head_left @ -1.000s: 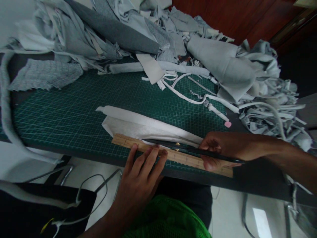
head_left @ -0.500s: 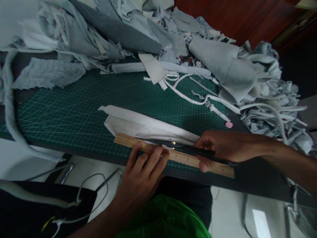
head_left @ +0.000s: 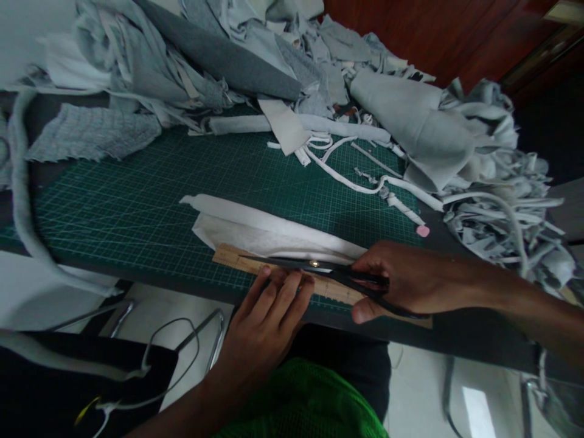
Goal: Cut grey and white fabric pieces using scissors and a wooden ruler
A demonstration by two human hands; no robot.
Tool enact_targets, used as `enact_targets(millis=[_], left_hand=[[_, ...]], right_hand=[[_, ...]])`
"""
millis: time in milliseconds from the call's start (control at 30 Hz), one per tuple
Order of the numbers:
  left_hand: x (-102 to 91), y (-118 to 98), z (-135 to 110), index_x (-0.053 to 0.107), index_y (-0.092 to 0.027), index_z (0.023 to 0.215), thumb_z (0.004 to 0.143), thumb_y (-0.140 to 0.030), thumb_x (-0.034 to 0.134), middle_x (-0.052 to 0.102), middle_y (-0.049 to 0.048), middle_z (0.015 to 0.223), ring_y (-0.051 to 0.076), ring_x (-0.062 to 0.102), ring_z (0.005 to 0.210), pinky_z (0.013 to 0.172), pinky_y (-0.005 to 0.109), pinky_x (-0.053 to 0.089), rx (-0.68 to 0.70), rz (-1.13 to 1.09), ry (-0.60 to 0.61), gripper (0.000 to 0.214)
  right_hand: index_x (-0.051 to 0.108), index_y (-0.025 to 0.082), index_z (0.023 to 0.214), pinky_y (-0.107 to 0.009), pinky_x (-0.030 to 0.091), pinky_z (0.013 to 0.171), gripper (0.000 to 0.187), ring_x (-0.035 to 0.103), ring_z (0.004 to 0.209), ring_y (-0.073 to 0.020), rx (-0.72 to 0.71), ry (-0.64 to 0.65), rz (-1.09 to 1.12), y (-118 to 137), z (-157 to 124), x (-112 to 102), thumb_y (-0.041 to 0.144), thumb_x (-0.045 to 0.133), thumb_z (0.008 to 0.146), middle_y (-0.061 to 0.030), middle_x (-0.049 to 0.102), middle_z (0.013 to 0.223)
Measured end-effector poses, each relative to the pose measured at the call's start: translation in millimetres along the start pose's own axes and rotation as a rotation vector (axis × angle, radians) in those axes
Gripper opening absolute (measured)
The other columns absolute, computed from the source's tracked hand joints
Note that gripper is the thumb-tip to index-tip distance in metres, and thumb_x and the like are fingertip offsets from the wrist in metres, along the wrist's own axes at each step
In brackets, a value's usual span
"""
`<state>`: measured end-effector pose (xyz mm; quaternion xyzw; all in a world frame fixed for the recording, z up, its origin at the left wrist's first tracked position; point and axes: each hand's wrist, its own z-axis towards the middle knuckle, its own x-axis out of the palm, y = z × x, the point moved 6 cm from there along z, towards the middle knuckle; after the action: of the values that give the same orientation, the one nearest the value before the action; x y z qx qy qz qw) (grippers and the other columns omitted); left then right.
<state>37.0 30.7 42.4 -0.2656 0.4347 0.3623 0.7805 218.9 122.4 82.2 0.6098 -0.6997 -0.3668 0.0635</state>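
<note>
With my right hand (head_left: pixel 424 277) I hold black-handled scissors (head_left: pixel 314 264), their blades pointing left and parted a little. They lie along the lower edge of a folded piece of white fabric (head_left: pixel 283 230). Directly below that edge is a wooden ruler (head_left: pixel 335 291), slanting down to the right. The fingers of my left hand (head_left: pixel 267 316) press on the ruler near its middle, close under the blades; my left thumb is hidden. Part of the ruler's right end is covered by my right hand and the scissor handle.
A green cutting mat (head_left: pixel 137 188) covers much of the dark table. Grey fabric scraps (head_left: pixel 337 45) pile up along the back, and a rolled grey piece (head_left: pixel 410 115) lies at the right. White strips (head_left: pixel 351 182) trail across the mat. A long grey tube (head_left: pixel 20 182) hangs over the left edge.
The scissor handles have spread apart and the blades have opened. The scissors have shifted slightly left. My left hand stays on the ruler, and the white fabric looks almost unmoved.
</note>
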Motion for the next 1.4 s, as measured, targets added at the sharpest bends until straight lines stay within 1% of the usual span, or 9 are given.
enact_targets(millis=[133, 400, 600, 733, 833, 967, 1133, 1267, 1400], left_hand=[[-0.4, 0, -1, 0.064, -0.013, 0.138, 0.105, -0.026, 0.047, 0.07, 0.0084, 0.135, 0.029, 0.059, 0.124, 0.122, 0.045, 0.036, -0.013, 0.009, -0.009, 0.04], [1.6, -1, -2, 0.063, -0.013, 0.142, 0.104, -0.027, 0.049, 0.07, 0.0103, 0.137, 0.029, 0.06, 0.126, 0.122, 0.046, 0.038, -0.006, 0.032, 0.017, 0.042], [2.1, -1, -3, 0.062, -0.012, 0.142, 0.105, -0.029, 0.05, 0.07, 0.0101, 0.137, 0.028, 0.061, 0.125, 0.125, 0.045, 0.034, 0.003, 0.032, 0.005, 0.042], [2.0, 0, -2, 0.062, -0.012, 0.142, 0.105, -0.027, 0.05, 0.07, 0.01, 0.137, 0.027, 0.061, 0.123, 0.125, 0.045, 0.035, 0.0, 0.032, 0.02, 0.042], [1.9, 0, -1, 0.062, -0.012, 0.141, 0.104, -0.027, 0.05, 0.07, 0.0104, 0.137, 0.027, 0.062, 0.121, 0.124, 0.046, 0.035, 0.009, 0.031, 0.03, 0.042], [0.3, -1, 0, 0.063, -0.011, 0.14, 0.105, -0.027, 0.049, 0.07, 0.0106, 0.136, 0.028, 0.062, 0.12, 0.124, 0.047, 0.035, 0.015, 0.032, 0.005, 0.041], [0.8, -1, -1, 0.063, -0.011, 0.14, 0.104, -0.028, 0.051, 0.07, 0.0116, 0.137, 0.028, 0.062, 0.121, 0.124, 0.046, 0.037, 0.014, 0.049, 0.027, 0.042], [0.3, -1, -2, 0.064, -0.012, 0.14, 0.104, -0.029, 0.052, 0.07, 0.0111, 0.137, 0.028, 0.062, 0.122, 0.125, 0.045, 0.036, 0.012, 0.047, 0.007, 0.042], [2.2, 0, -2, 0.063, -0.012, 0.141, 0.102, -0.029, 0.054, 0.07, 0.0107, 0.138, 0.027, 0.063, 0.122, 0.125, 0.045, 0.036, 0.008, 0.05, 0.021, 0.043]], right_hand=[[0.054, 0.02, 0.069, -0.024, 0.023, 0.049, 0.045, 0.039, 0.057, -0.01, 0.013, -0.069, -0.011, 4, 0, 7, 0.056, 0.079, 0.077, 0.006, 0.044, 0.064], [0.052, 0.02, 0.066, -0.025, 0.026, 0.05, 0.047, 0.04, 0.057, -0.0092, -0.096, -0.131, -0.017, 7, 4, 6, 0.056, 0.08, 0.077, 0.007, 0.044, 0.062], [0.054, 0.02, 0.063, -0.024, 0.023, 0.049, 0.047, 0.038, 0.054, -0.0088, -0.076, -0.136, 0.013, 1, 7, 5, 0.057, 0.08, 0.076, 0.0074, 0.041, 0.059], [0.056, 0.019, 0.064, -0.024, 0.023, 0.048, 0.046, 0.038, 0.053, -0.0086, -0.078, -0.131, 0.019, 0, 8, 5, 0.057, 0.078, 0.078, 0.0072, 0.044, 0.058], [0.056, 0.019, 0.064, -0.024, 0.022, 0.048, 0.048, 0.038, 0.052, -0.0086, -0.068, -0.126, -0.025, 2, 7, 3, 0.06, 0.077, 0.079, 0.007, 0.044, 0.057], [0.053, 0.02, 0.063, -0.026, 0.019, 0.048, 0.054, 0.036, 0.052, -0.0087, -0.028, -0.091, -0.1, 7, 6, 1, 0.066, 0.077, 0.076, 0.0066, 0.044, 0.057], [0.051, 0.02, 0.064, -0.026, 0.02, 0.049, 0.057, 0.037, 0.053, -0.0092, -0.015, -0.087, -0.096, 12, 8, -1, 0.069, 0.079, 0.072, 0.0061, 0.045, 0.058], [0.05, 0.021, 0.064, -0.027, 0.021, 0.049, 0.057, 0.037, 0.052, -0.0092, -0.004, -0.09, -0.096, 10, 9, -1, 0.069, 0.079, 0.072, 0.0061, 0.046, 0.058], [0.05, 0.021, 0.065, -0.026, 0.022, 0.048, 0.056, 0.038, 0.052, -0.0093, -0.005, -0.1, -0.096, 11, 9, -1, 0.068, 0.079, 0.073, 0.006, 0.047, 0.058]])
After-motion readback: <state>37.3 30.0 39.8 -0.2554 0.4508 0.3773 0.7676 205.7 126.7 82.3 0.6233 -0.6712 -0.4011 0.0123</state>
